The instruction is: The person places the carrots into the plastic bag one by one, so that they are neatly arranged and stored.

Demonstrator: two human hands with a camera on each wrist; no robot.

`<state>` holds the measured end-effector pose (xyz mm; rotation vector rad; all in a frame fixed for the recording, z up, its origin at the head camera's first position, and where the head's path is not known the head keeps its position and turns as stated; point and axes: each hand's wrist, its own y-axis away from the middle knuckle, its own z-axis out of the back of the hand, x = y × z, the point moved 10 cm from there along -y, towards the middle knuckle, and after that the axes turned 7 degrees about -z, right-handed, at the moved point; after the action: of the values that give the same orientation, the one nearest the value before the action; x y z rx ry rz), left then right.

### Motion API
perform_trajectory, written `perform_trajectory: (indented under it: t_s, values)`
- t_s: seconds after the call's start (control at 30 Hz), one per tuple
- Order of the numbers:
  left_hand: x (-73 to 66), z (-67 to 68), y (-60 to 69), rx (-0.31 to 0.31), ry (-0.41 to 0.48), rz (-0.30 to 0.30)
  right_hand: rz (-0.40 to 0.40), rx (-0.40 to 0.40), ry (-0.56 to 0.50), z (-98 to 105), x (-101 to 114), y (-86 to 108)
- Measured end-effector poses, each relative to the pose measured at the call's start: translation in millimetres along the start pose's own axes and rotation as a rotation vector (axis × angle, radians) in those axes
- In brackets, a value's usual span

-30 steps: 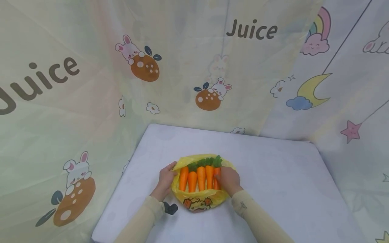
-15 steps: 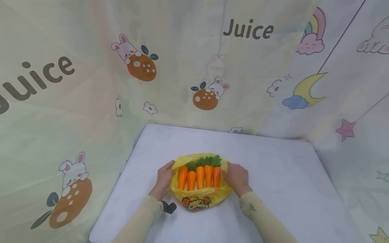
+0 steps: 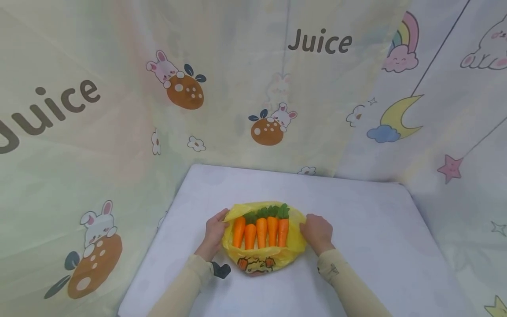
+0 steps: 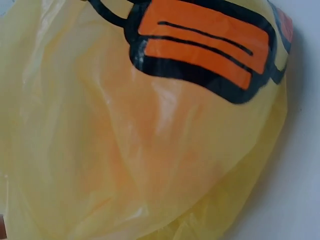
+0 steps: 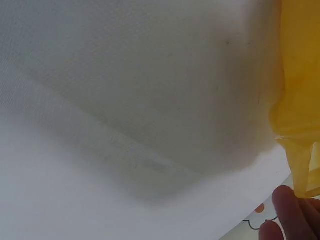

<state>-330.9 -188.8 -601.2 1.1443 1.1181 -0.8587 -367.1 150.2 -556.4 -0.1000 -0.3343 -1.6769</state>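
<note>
A yellow plastic bag (image 3: 291, 253) with a cartoon face printed on its front lies on the table, its mouth spread wide. Several orange carrots (image 3: 261, 233) with green tops (image 3: 283, 211) lie side by side inside it. At the bag's left rim, my left hand (image 3: 215, 233) grips the plastic. My right hand (image 3: 317, 231) pinches the right rim; in the right wrist view, its fingers (image 5: 295, 215) hold a drawn-out bit of the bag (image 5: 300, 100). The left wrist view is filled by the bag's side (image 4: 150, 150), with carrots showing faintly orange through it.
The white table (image 3: 368, 229) extends around the bag on all sides. Printed curtains (image 3: 222, 66) with rabbits and lettering hang behind the table and along both sides. A black strap piece (image 3: 221, 270) sticks out at my left cuff.
My right hand has moved right, away from the rightmost carrot, and draws the bag's right rim outward. The left hand stays on the left rim. The carrots remain in the bag.
</note>
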Motion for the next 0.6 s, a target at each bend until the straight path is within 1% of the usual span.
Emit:
perform_trajectory:
  t_s: [0.1,0.2,0.27,0.33,0.4,0.47,0.53,0.6]
  values:
    - [-0.4,3.2,-2.2,-0.012,-0.022,-0.015,-0.008,-0.016,-0.018,0.2,-2.6,-2.0]
    - [-4.1,6.1,-3.9,-0.016,-0.073,-0.054,-0.001,-0.047,-0.038,4.5,-1.7,-2.1]
    - [-7.9,7.0,-4.0,-0.014,-0.128,-0.078,0.009,-0.069,-0.048,8.3,-0.7,-1.5]
    - [-12.9,6.4,-2.8,-0.004,-0.204,-0.11,0.02,-0.089,-0.044,12.2,-1.1,-0.3]
    - [-19.4,5.5,-0.5,0.005,-0.306,-0.154,0.028,-0.107,-0.045,17.1,-2.1,1.3]
    - [-30.3,3.4,3.1,0.013,-0.431,-0.226,0.032,-0.123,-0.032,22.6,-4.9,3.0]
    - [-43.0,0.4,6.8,0.013,-0.583,-0.319,0.029,-0.141,-0.026,29.7,-9.5,4.8]
    - [-58.1,-3.8,10.3,0.006,-0.737,-0.429,0.034,-0.16,-0.025,37.5,-15.2,5.4]
